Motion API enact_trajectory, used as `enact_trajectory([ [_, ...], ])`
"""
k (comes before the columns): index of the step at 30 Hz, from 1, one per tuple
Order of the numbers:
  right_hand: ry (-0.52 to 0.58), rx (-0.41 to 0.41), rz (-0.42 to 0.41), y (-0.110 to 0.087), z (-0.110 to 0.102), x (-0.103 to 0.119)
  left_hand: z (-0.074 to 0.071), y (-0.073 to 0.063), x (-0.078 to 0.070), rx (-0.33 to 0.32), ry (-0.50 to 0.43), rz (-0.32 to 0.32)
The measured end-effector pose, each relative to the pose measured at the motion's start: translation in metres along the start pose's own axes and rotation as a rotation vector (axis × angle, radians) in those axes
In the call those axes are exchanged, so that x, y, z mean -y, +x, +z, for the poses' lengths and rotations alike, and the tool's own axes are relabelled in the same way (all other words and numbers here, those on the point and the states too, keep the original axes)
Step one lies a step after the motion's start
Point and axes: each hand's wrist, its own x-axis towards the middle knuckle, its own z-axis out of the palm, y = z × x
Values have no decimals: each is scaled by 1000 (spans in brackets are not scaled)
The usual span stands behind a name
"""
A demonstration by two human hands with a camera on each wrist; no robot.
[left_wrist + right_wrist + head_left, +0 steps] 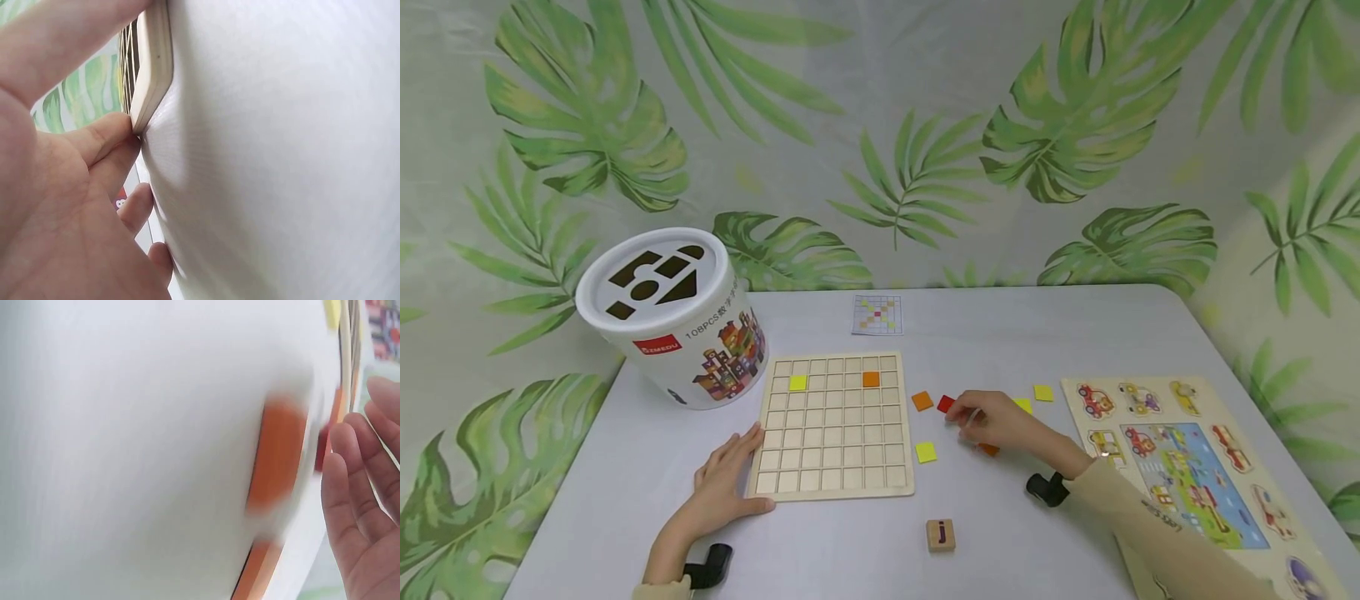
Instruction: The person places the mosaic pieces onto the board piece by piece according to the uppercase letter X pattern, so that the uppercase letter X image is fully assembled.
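A square wooden grid board lies on the table, a yellow tile and an orange tile in its upper cells. My left hand rests at its lower left, fingertips against the left edge and thumb by the near corner. In the left wrist view, the fingers touch the board's corner. My right hand hovers among loose tiles, fingertips close to a red tile. The right wrist view shows these fingers loosely extended with nothing between them, near a blurred orange tile.
More loose tiles lie right of the board, including an orange one and a yellow one. A small pattern card is behind it. A white bucket stands back left, a letter block in front, a picture puzzle board at right.
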Motion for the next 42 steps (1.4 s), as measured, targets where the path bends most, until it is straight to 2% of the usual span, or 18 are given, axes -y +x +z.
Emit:
enact_trajectory([
  [4, -23, 76, -28, 4, 17, 16, 0, 0, 0, -2, -6, 5],
  [8, -113, 124, -47, 8, 29, 26, 1, 1, 1, 0, 4, 5],
  [12, -172, 127, -64, 12, 35, 30, 2, 2, 2, 0, 8, 1],
  [18, -130, 87, -60, 22, 31, 32, 2, 1, 1, 1, 10, 0],
  [22, -96, 34, -78, 42, 27, 36, 2, 0, 1, -1, 9, -2],
  [27, -63, 7, -100, 74, 30, 43, 2, 0, 2, -4, 4, -6],
  [35, -55, 31, -143, 126, 48, 55, 3, 1, 2, -12, -4, -3],
  [42, -66, 96, -142, 154, 62, 67, 3, 1, 3, -17, -8, 5],
])
